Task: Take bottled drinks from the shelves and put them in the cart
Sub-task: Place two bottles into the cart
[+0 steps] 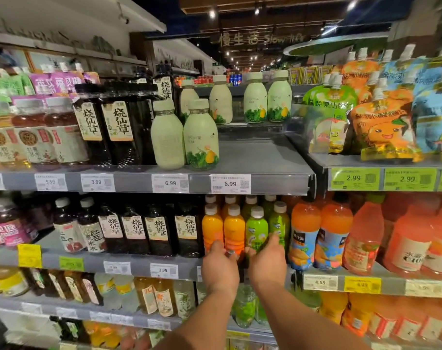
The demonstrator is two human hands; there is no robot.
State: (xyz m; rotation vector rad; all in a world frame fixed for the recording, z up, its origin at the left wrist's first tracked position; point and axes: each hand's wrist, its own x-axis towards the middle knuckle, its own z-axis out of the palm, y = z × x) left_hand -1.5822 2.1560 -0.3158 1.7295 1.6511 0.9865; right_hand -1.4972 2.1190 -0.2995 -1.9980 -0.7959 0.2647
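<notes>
On the middle shelf stand small orange juice bottles (234, 229) and green juice bottles (256, 229) with white caps. My left hand (220, 267) reaches to the foot of the front orange bottle, its fingers and thumb curled round the base. Beside it, my right hand (266, 261) wraps the bottom of the front green bottle, thumb on the left side and fingers on the right. Both bottles stand upright on the shelf. The cart is out of view.
Larger orange drink bottles (305, 233) stand just right of my hands, dark tea bottles (159, 231) just left. The upper shelf (265, 157) holds pale green bottles (201, 137) and has bare room on its right half. Pouch drinks (381, 127) fill the right unit.
</notes>
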